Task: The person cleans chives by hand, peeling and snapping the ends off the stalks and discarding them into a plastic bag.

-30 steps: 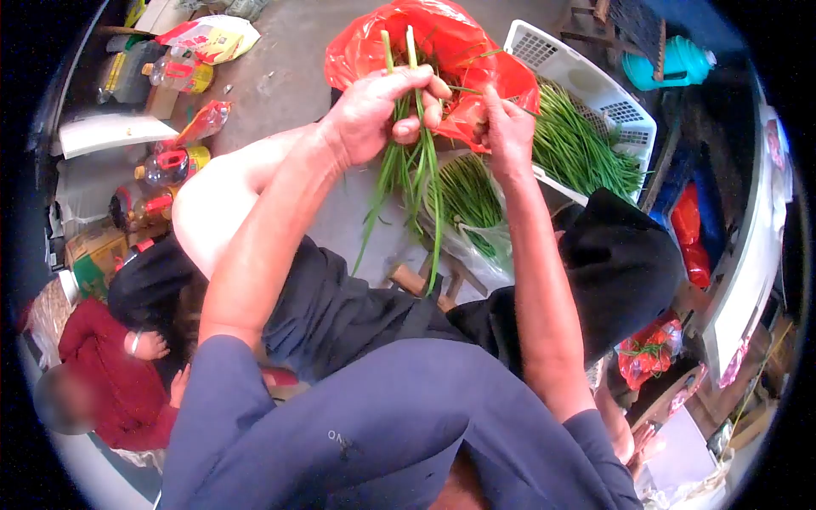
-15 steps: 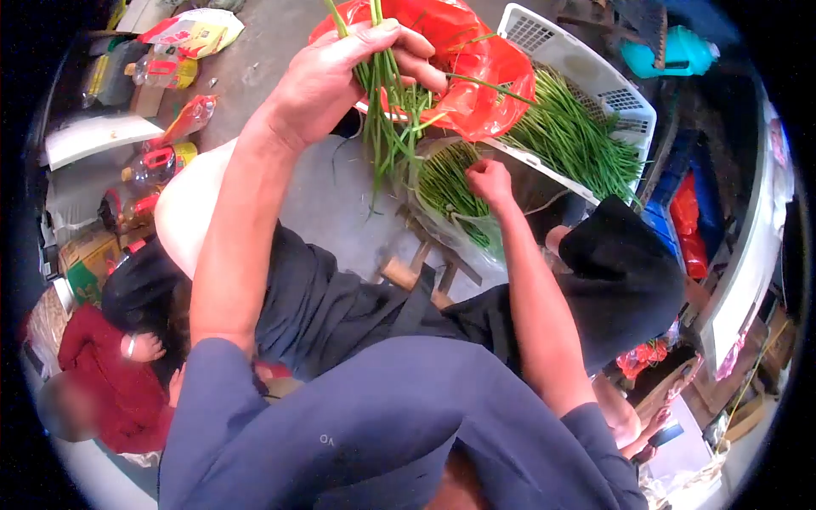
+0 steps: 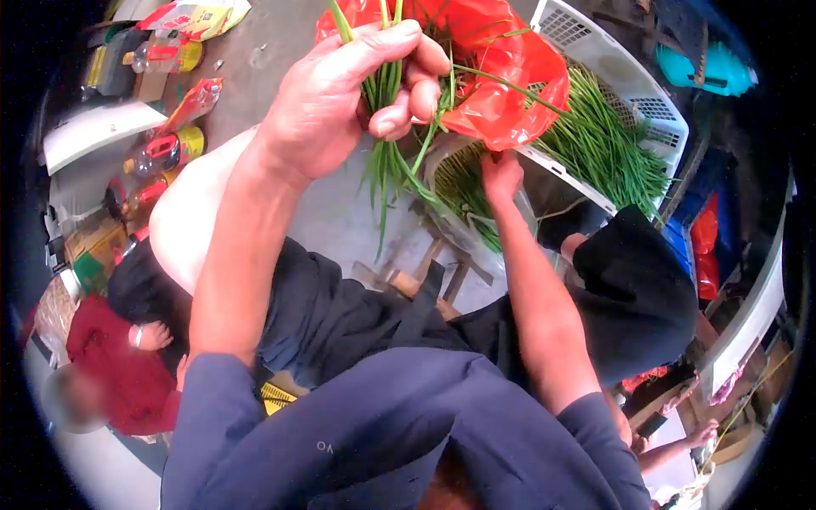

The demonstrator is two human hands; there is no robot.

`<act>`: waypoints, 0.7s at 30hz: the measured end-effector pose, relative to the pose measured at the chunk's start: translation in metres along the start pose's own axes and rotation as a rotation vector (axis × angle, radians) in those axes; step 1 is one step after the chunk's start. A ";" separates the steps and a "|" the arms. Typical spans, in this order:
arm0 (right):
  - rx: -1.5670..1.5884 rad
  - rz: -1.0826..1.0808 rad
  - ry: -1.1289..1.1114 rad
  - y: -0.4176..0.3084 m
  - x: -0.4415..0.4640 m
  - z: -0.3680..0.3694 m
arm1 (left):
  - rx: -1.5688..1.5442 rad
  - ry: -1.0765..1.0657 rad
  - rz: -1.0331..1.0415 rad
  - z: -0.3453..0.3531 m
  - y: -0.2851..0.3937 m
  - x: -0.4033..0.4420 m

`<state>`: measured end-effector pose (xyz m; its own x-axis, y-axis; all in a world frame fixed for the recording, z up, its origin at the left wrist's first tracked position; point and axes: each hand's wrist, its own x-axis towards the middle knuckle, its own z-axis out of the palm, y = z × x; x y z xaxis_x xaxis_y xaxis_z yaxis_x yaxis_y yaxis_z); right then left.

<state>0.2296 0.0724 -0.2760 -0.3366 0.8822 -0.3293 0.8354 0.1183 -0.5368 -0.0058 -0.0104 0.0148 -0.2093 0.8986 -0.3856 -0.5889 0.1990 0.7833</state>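
Observation:
Wrapped round a bunch of long green stalks (image 3: 387,161), my left hand (image 3: 340,93) is at the top centre, beside a red plastic bag (image 3: 501,110). Pale stalk ends stick out above its thumb and the green ends hang below. My right hand (image 3: 501,172) is at the lower edge of the red bag, over a clear bag of green stalks (image 3: 459,183); its fingertips are partly hidden and its fingers look bent. A white basket (image 3: 625,64) full of green stalks (image 3: 603,140) stands to the right.
Oil bottles (image 3: 166,153) and a cardboard box (image 3: 98,246) line the left side. A person in a red top (image 3: 123,361) sits at the lower left. A teal jug (image 3: 705,68) stands upper right. Another person's hand (image 3: 702,433) shows lower right. A wooden stool (image 3: 408,283) is between my legs.
My right hand has come away from the stalks, down to the clear bag, then up to the red bag's edge. My left hand has moved left with the bunch.

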 end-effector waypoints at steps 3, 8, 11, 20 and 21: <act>-0.072 0.044 0.038 0.003 0.002 -0.004 | -0.003 -0.013 0.007 -0.001 -0.002 0.001; -0.090 0.047 -0.004 0.006 0.003 -0.005 | 0.009 0.022 -0.007 0.002 -0.001 -0.001; -0.205 -0.047 0.000 0.009 0.004 -0.003 | 0.011 0.033 -0.003 0.002 -0.002 0.000; -0.231 -0.011 -0.097 0.009 0.024 0.002 | 0.039 0.059 0.010 0.002 -0.006 0.004; -0.222 -0.025 -0.093 0.010 0.026 0.004 | 0.050 0.069 0.007 0.002 -0.006 0.004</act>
<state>0.2276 0.0945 -0.2926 -0.3882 0.8332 -0.3938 0.8980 0.2460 -0.3648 -0.0013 -0.0076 0.0096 -0.2678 0.8712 -0.4114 -0.5483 0.2133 0.8086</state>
